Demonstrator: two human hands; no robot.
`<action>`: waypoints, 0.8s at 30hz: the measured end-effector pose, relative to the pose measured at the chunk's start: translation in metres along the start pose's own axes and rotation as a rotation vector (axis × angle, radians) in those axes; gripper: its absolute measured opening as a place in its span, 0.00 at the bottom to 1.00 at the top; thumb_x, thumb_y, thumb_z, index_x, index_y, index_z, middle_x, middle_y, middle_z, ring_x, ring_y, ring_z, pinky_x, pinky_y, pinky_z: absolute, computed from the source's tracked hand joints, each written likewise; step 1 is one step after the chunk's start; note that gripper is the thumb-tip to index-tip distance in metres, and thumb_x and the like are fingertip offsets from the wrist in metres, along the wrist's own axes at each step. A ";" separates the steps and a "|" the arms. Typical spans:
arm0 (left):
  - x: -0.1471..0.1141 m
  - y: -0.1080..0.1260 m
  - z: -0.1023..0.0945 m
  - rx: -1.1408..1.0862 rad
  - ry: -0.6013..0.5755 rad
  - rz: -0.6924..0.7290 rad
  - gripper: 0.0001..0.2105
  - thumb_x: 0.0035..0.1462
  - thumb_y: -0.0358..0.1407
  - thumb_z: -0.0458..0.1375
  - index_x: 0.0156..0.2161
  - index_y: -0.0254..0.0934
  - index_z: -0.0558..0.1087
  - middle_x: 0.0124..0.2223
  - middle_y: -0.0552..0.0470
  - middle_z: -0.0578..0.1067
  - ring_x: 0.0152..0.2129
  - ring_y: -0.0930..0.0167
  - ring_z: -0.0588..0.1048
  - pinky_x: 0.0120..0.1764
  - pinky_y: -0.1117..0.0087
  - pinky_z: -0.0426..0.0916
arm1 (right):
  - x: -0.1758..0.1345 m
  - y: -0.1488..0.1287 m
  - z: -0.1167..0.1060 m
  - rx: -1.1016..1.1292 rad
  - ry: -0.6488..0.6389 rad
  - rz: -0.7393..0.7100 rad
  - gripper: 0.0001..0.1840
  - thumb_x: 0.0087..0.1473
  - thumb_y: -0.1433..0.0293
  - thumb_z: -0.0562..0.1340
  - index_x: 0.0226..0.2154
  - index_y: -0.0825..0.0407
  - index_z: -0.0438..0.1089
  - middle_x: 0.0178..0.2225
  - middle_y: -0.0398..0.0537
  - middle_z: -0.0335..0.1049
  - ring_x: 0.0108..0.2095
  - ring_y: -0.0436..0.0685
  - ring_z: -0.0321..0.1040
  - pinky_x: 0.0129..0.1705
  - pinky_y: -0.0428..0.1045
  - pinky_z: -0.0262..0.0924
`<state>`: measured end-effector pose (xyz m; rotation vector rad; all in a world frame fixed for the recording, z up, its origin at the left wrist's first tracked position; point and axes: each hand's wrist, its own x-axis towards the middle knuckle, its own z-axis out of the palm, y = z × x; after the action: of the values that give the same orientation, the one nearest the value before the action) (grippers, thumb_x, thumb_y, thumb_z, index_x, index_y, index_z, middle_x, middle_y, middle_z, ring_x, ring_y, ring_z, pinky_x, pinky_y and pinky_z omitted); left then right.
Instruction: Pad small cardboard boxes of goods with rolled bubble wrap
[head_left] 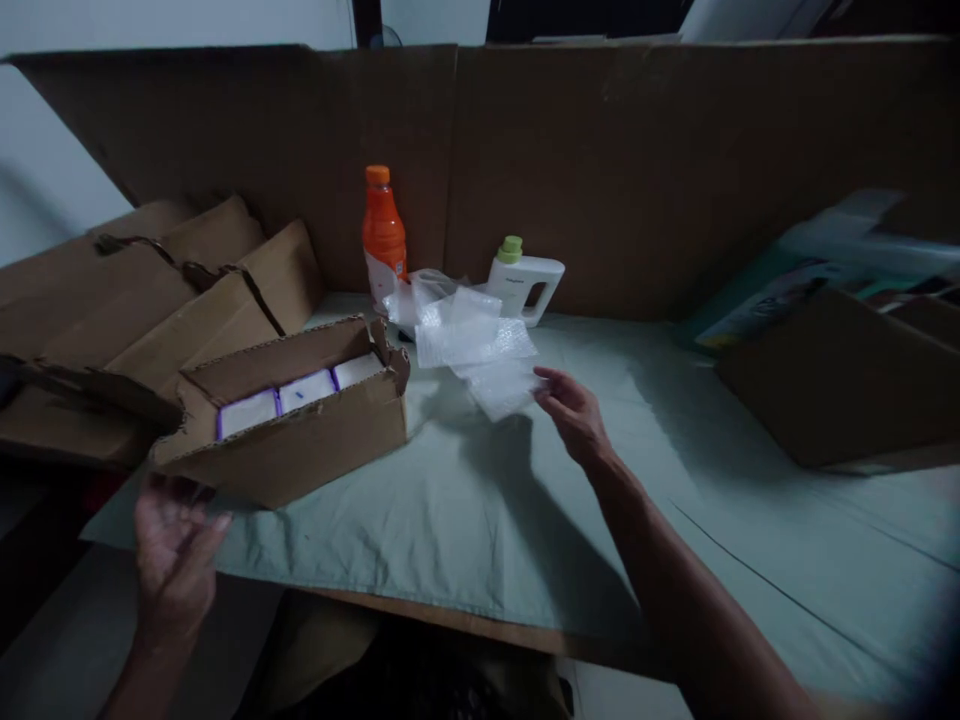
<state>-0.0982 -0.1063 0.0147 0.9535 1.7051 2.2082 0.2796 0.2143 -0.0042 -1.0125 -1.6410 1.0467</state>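
Observation:
My right hand (576, 418) pinches the near edge of a clear bubble wrap sheet (504, 388), thumb against fingers. More bubble wrap (457, 325) lies heaped beyond it. My left hand (176, 545) is palm up at the near left corner of an open cardboard box (300, 455). Its thumb is spread from the fingers, and the fingertips reach the box's lower edge; whether they bear any weight I cannot tell. Inside the box stand three white packs with purple edges (306, 390) in a row.
An orange bottle (384, 235) and a white jug with a green cap (516, 285) stand behind the wrap. Cardboard boxes (217, 310) lean at the left. At the right, a cardboard box (832, 390) stands by teal containers (772, 285). A cardboard wall (600, 170) backs the cloth-covered table (420, 520).

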 end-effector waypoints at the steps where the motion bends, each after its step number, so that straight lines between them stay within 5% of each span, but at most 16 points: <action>1: 0.000 -0.001 0.005 -0.025 0.002 -0.033 0.37 0.39 0.36 0.75 0.58 0.52 0.74 0.62 0.48 0.72 0.65 0.53 0.65 0.71 0.39 0.44 | -0.011 -0.002 -0.019 0.006 0.004 0.034 0.28 0.47 0.55 0.66 0.50 0.50 0.71 0.37 0.47 0.74 0.35 0.55 0.69 0.41 0.51 0.63; 4: -0.003 -0.006 0.017 -0.071 -0.004 -0.101 0.30 0.38 0.36 0.75 0.51 0.48 0.76 0.55 0.49 0.76 0.60 0.57 0.69 0.71 0.44 0.46 | -0.039 -0.006 -0.055 -0.101 -0.014 0.131 0.25 0.47 0.57 0.66 0.46 0.51 0.75 0.34 0.47 0.75 0.33 0.55 0.69 0.37 0.50 0.63; 8: -0.005 -0.011 0.022 -0.097 0.028 -0.124 0.28 0.35 0.32 0.74 0.46 0.46 0.75 0.49 0.54 0.77 0.51 0.65 0.73 0.66 0.58 0.58 | -0.058 -0.006 -0.064 -0.325 -0.028 0.188 0.21 0.47 0.63 0.63 0.44 0.52 0.78 0.35 0.49 0.77 0.32 0.57 0.70 0.34 0.51 0.64; 14: -0.007 -0.026 0.001 -0.015 0.026 -0.175 0.27 0.35 0.32 0.72 0.45 0.47 0.72 0.46 0.57 0.74 0.46 0.70 0.73 0.53 0.68 0.68 | -0.035 -0.019 -0.064 -0.575 0.076 -0.058 0.20 0.52 0.70 0.57 0.45 0.49 0.78 0.55 0.55 0.74 0.54 0.64 0.71 0.48 0.58 0.68; 18: -0.014 -0.046 -0.002 0.138 0.025 -0.143 0.24 0.40 0.35 0.70 0.45 0.45 0.71 0.47 0.52 0.75 0.47 0.63 0.74 0.54 0.60 0.70 | -0.002 -0.029 -0.027 -0.688 -0.102 -0.156 0.15 0.54 0.72 0.62 0.43 0.48 0.80 0.49 0.52 0.79 0.51 0.65 0.72 0.57 0.63 0.63; 22: -0.022 -0.057 0.006 0.226 -0.041 -0.110 0.27 0.44 0.39 0.70 0.50 0.42 0.69 0.50 0.48 0.76 0.51 0.60 0.75 0.58 0.58 0.68 | 0.027 -0.027 0.030 -0.899 -0.311 -0.236 0.25 0.49 0.80 0.65 0.49 0.48 0.78 0.54 0.54 0.77 0.54 0.68 0.70 0.55 0.64 0.61; 24: -0.025 -0.058 0.009 0.272 -0.084 -0.095 0.27 0.46 0.40 0.69 0.52 0.42 0.68 0.51 0.47 0.76 0.52 0.61 0.75 0.59 0.57 0.68 | 0.038 -0.026 0.048 -0.907 -0.318 -0.256 0.18 0.51 0.81 0.64 0.43 0.50 0.79 0.49 0.52 0.79 0.51 0.65 0.70 0.54 0.62 0.61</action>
<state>-0.0870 -0.0938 -0.0462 0.9845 2.0009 1.8837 0.2205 0.2326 0.0189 -1.1710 -2.5234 0.2560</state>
